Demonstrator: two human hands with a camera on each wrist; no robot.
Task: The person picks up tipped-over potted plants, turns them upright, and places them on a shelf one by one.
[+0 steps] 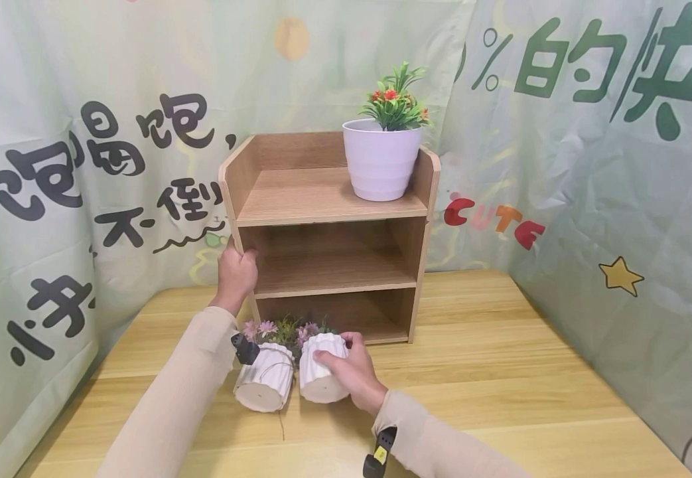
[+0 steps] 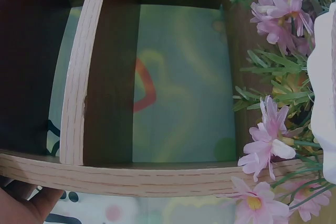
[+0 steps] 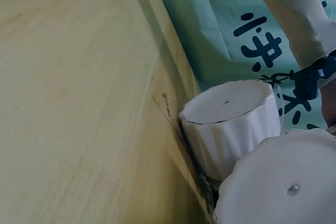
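Observation:
My left hand (image 1: 237,275) grips the left side panel of a small wooden shelf (image 1: 328,290), its fingers at the panel's front edge. The left wrist view shows that hand below the panel's edge (image 2: 157,180). With my right hand (image 1: 357,372) I hold a white fluted flowerpot (image 1: 324,372), tipped so that its base faces me. The pot's round base (image 3: 289,182) fills the corner of the right wrist view. Beside it a second white flowerpot (image 1: 264,378), tied with twine, lies tipped. Pink flowers (image 1: 260,328) and greenery point toward the shelf.
A white pot (image 1: 381,162) with a red-flowered plant (image 1: 396,99) stands on the shelf's top right. The shelf stands on a wooden table (image 1: 489,372). Printed cloth (image 1: 620,199) hangs behind and beside the table.

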